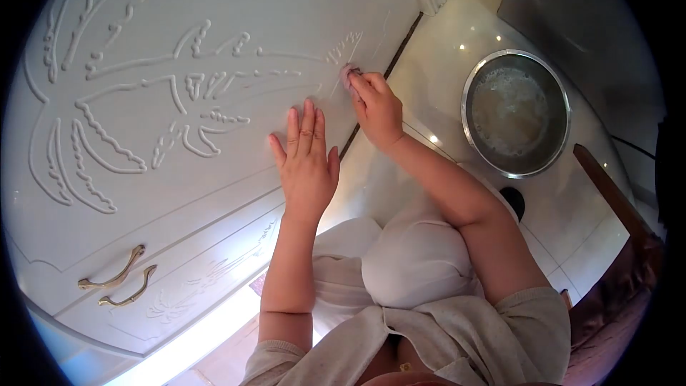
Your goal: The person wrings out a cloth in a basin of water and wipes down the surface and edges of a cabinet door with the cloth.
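Note:
My left hand [307, 164] lies flat with fingers spread on a white door panel [236, 107] that carries raised plant-like relief lines. To its right, my right hand [379, 111] is closed around a small pinkish cloth [348, 77]. The cloth is pressed against the panel near its lower edge, beside a fine raised leaf pattern [344, 48]. Most of the cloth is hidden by my fingers.
A round metal basin [516, 111] with cloudy, foamy water stands on the glossy tiled floor [429, 93] at right. Two brass handles [114, 274] [130, 292] are at lower left. A wooden bar [607, 182] and dark purplish fabric [622, 314] lie to the right.

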Motion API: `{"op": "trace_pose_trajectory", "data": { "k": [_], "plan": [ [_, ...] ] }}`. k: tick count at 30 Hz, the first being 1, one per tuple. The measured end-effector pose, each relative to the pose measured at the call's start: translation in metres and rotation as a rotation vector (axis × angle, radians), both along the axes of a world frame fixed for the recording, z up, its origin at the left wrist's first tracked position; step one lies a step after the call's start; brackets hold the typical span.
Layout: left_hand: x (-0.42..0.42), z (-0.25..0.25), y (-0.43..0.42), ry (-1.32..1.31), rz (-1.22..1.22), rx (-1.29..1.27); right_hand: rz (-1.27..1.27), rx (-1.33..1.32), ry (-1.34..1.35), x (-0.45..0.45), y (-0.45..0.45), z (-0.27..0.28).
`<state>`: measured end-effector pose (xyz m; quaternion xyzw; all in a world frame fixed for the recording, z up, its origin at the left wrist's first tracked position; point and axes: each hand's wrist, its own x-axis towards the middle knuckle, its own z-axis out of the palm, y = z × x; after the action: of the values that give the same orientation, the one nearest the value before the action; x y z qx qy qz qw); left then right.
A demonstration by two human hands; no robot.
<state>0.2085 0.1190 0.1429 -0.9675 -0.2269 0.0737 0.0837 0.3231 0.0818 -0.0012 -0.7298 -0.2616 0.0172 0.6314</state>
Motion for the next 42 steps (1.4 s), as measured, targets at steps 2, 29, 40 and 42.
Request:
{"op": "trace_pose_trajectory", "data": {
  "k": [2, 29, 40, 42],
  "plan": [
    [-0.001, -0.001, 0.0, -0.01, -0.004, -0.005, 0.011, 0.021, -0.014, -0.003, 0.0, -0.002],
    [-0.001, -0.003, 0.003, -0.011, -0.014, -0.027, 0.018, -0.063, 0.099, 0.035, 0.015, 0.019],
    [-0.001, -0.001, 0.003, -0.018, -0.025, -0.029, -0.039, 0.093, -0.057, 0.042, 0.028, 0.079],
    [-0.001, 0.0, 0.003, -0.017, -0.013, -0.03, -0.037, 0.137, -0.095, 0.043, 0.028, 0.095]
  ]
}}
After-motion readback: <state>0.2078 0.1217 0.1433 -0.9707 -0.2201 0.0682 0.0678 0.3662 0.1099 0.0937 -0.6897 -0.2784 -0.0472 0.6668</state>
